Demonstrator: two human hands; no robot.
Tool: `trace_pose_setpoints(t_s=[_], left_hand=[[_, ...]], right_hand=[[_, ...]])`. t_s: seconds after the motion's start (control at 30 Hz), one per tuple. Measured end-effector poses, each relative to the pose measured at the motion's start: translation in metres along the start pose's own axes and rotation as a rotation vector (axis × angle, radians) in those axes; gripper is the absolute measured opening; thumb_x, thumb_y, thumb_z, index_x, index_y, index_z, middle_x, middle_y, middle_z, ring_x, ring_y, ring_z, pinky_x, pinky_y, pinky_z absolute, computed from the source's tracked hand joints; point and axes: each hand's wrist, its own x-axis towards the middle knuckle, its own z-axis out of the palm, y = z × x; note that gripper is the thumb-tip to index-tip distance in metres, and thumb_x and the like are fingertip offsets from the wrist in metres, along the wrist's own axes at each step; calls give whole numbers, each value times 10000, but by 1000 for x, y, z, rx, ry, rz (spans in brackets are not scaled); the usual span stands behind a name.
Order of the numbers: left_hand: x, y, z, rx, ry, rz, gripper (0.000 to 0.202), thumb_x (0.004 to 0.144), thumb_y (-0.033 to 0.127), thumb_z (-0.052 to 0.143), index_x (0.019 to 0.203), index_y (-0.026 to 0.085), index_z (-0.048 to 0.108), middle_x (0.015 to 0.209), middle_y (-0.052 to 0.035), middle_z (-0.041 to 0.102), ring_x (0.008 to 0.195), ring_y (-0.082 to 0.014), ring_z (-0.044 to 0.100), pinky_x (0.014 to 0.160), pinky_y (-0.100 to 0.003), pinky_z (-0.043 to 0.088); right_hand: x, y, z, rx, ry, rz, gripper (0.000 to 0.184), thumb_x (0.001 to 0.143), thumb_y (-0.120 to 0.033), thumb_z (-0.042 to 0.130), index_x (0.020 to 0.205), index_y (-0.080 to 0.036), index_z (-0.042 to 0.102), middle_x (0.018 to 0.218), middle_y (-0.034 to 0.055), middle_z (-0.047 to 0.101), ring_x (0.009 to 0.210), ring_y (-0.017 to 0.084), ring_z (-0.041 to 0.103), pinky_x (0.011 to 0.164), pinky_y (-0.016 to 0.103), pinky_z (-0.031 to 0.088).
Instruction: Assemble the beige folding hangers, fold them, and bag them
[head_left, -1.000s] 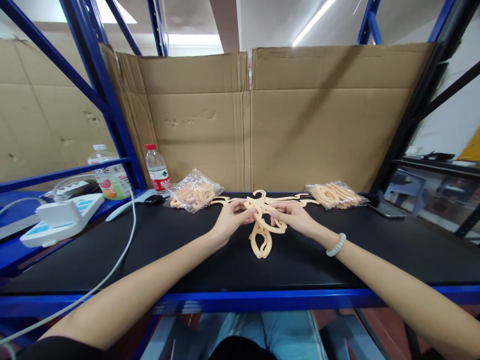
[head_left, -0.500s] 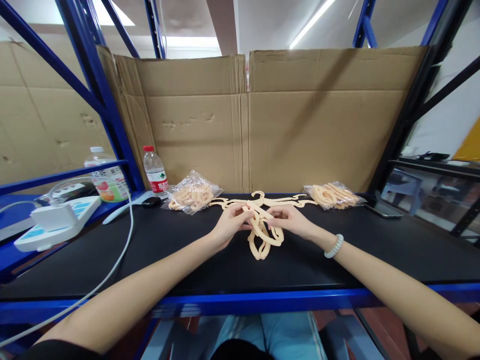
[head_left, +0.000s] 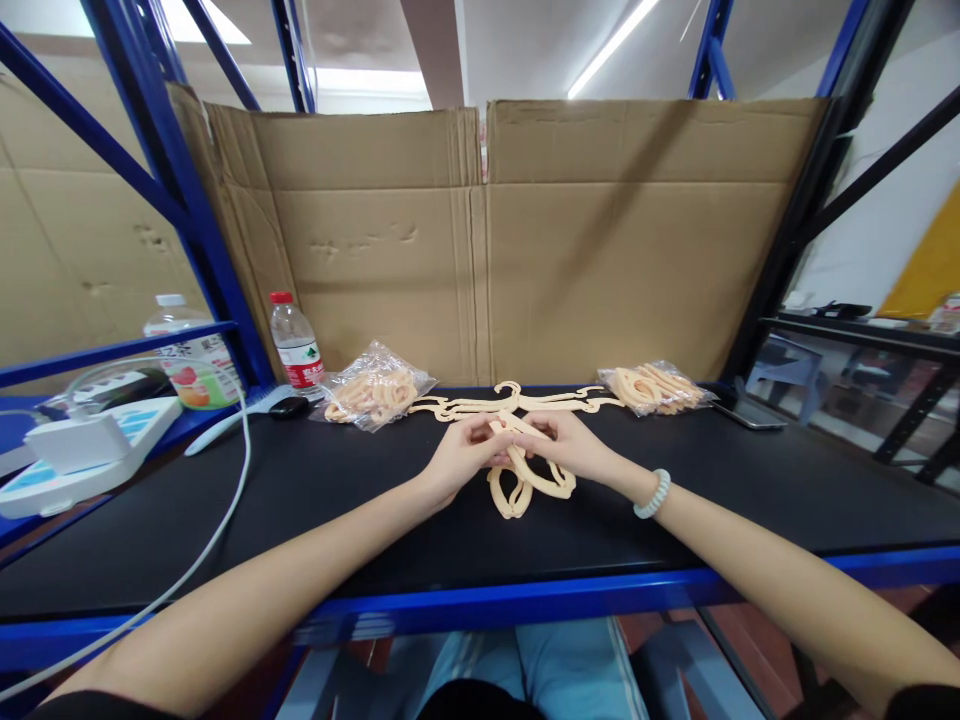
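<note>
Together, my left hand [head_left: 474, 452] and my right hand [head_left: 564, 440] grip a folded cream plastic hanger [head_left: 559, 487] above the black tabletop, fingers closed near its upper end. My fingers overlap there and cover that part of it. Just below and to the left, another folded hanger piece [head_left: 501, 497] shows in loops, partly behind the held one; I cannot tell whether the two are joined. Behind my hands lie spread-out cream hangers [head_left: 457, 408] with a hook [head_left: 508, 387] pointing up.
Clear bags of cream hanger parts stand at the back left [head_left: 375, 390] and back right [head_left: 656, 388]. On the left are a red-capped water bottle [head_left: 296, 345], a white brush-like handle [head_left: 225, 425], a power strip [head_left: 139, 435] and a white cable [head_left: 232, 510]. Cardboard [head_left: 360, 230] walls the back.
My hands have drawn closer together at the hanger's upper end, my right hand moving inward. The held hanger's lower loop has swung slightly right. The whole view has shifted a little.
</note>
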Motion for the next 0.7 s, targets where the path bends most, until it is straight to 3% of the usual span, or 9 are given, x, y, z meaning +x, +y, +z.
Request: trace_pose_setpoints(t_s=[0.13,0.23,0.33,0.47,0.53,0.7], left_hand=[[3,-5,-7,0,79,41,382,684,369,762,965,141,639,920,-81,685,851,-199,672,825,-345,540],[1,-2,-10,285,101,166,334,734,344,707,996,148,641,909,-91,686,854,-217,666,813,-367,536],[-6,4,-8,708,-68,338,272,785,346,641,1005,186,656,983,-80,677,947,-230,628,869,-369,495],[-11,7,-7,965,-394,442,405,754,391,680,1116,222,619,1193,-84,591,1140,-257,516,998,-377,395],[-10,5,-10,993,-450,429,419,756,381,682,1129,209,602,1215,-96,565,1150,-258,499,1001,-376,387],[-3,-2,-18,975,-437,408,399,785,359,660,1141,207,565,1167,-85,576,1095,-237,518,959,-358,409]], right_hand=[[1,2,-9,47,24,73,266,857,-366,525,737,-139,597,610,-2,543,517,104,472,471,211,337],[2,11,-14,73,75,203,203,860,-282,478,899,-124,600,626,7,566,515,123,529,474,214,379],[1,23,-16,-123,81,340,341,859,-206,445,1177,-120,529,711,37,632,538,148,572,513,240,424],[-2,27,-16,-527,28,388,397,857,-232,485,1245,-153,520,1107,125,638,975,255,610,768,305,459],[-4,25,-16,-630,-56,431,360,875,-275,467,1204,-164,561,1139,129,631,1059,289,581,789,323,453],[-6,14,-12,-764,-171,466,331,906,-367,413,1044,-180,649,1008,123,680,946,288,632,681,307,449]])
